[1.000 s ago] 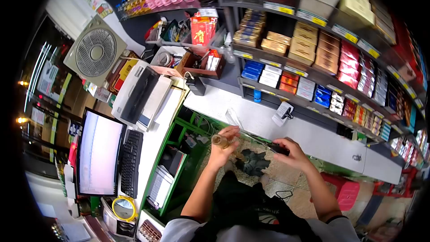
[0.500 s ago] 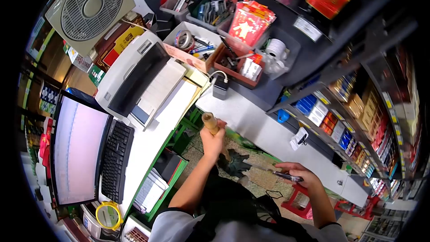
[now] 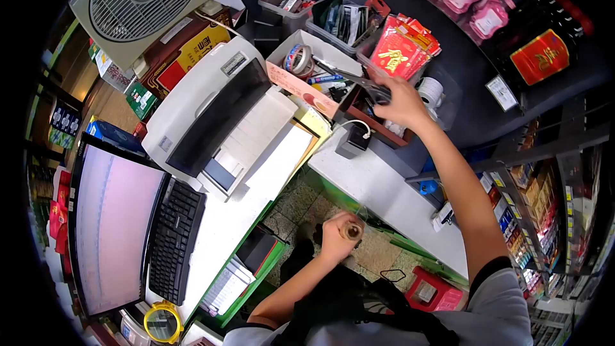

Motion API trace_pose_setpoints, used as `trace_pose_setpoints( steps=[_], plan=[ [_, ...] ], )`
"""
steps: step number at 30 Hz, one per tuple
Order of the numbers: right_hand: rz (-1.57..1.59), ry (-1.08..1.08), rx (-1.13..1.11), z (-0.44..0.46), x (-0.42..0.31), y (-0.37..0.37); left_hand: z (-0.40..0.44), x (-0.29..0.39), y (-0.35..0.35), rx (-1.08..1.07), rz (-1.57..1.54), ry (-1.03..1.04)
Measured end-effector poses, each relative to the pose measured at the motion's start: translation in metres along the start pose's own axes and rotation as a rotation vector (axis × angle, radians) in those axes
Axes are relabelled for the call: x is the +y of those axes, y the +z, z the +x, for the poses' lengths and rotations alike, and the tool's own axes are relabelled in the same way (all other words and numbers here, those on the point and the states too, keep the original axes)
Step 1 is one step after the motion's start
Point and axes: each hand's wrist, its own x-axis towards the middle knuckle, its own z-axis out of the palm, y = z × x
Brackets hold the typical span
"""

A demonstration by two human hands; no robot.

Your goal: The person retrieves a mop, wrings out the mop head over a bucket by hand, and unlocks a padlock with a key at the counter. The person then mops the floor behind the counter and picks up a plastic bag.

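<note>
My left hand [image 3: 335,238] is closed around a wooden handle [image 3: 351,231], seen nearly end-on above the floor; its lower part is hidden. My right hand [image 3: 405,104] reaches over the desk bins, its fingers on the dark handles of scissors [image 3: 378,91]. The scissors' blades point left, above the edge between the pen box [image 3: 296,83] and the brown bin [image 3: 392,133]. Part of the brown bin's contents is hidden by this hand.
A printer [image 3: 211,112], keyboard [image 3: 176,237] and monitor [image 3: 115,224] occupy the left desk. Red packets [image 3: 402,51] stand in a bin behind my right hand. A red stool [image 3: 432,291] is on the floor, and stocked shelves [image 3: 538,205] line the right.
My right hand has moved up from beside my body to the desk bins, carrying the scissors. My left hand has lowered and shifted right, tilting the wooden handle's end toward me.
</note>
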Motion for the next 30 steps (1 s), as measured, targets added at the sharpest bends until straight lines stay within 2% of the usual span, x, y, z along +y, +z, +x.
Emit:
trace_pose_setpoints(
  steps=[4,8,10,11,13,14,15,17,19,21,23,25,27,28,30],
  plan=[
    [-0.185,0.015,-0.02,0.055,-0.017,0.045,-0.006,0.009,-0.005,-0.051,0.003,0.024],
    [-0.241,0.031,-0.024,0.077,-0.022,0.082,-0.009,0.01,-0.007,-0.088,-0.03,0.036],
    [-0.346,-0.105,0.051,0.076,-0.024,0.086,-0.01,0.009,-0.006,-0.083,-0.034,0.028],
    [-0.345,-0.106,0.045,0.074,-0.023,0.086,-0.009,0.009,-0.006,-0.085,-0.039,0.031],
    [-0.416,-0.289,0.158,0.065,-0.026,0.076,-0.005,0.008,-0.003,-0.088,-0.045,0.023],
    [-0.342,-0.373,0.339,0.056,-0.028,0.068,-0.004,0.008,-0.002,-0.094,-0.049,0.019],
    [-0.339,-0.373,0.335,0.042,-0.032,0.058,-0.002,0.008,0.0,-0.093,-0.049,0.015],
    [-0.034,-0.182,0.432,0.008,-0.035,0.039,0.003,0.009,0.005,-0.12,-0.041,0.023],
    [0.139,-0.041,0.373,-0.033,-0.028,0.027,0.005,0.006,0.01,-0.168,-0.026,0.029],
    [0.37,0.118,0.416,-0.08,0.003,0.045,0.008,0.007,0.017,-0.221,-0.03,0.007],
    [0.814,0.294,0.371,-0.134,0.018,0.062,0.012,0.013,0.023,-0.266,-0.013,0.024],
    [0.882,0.424,0.31,-0.189,0.029,0.079,0.015,0.015,0.031,-0.313,0.008,0.039],
    [0.882,0.561,0.276,-0.232,0.026,0.086,0.016,0.016,0.04,-0.311,0.082,0.138],
    [0.888,0.572,0.29,-0.247,0.022,0.087,0.016,0.017,0.045,-0.328,0.089,0.137],
    [1.067,0.696,0.175,-0.268,0.017,0.085,0.015,0.02,0.055,-0.363,0.086,0.135]
  ],
)
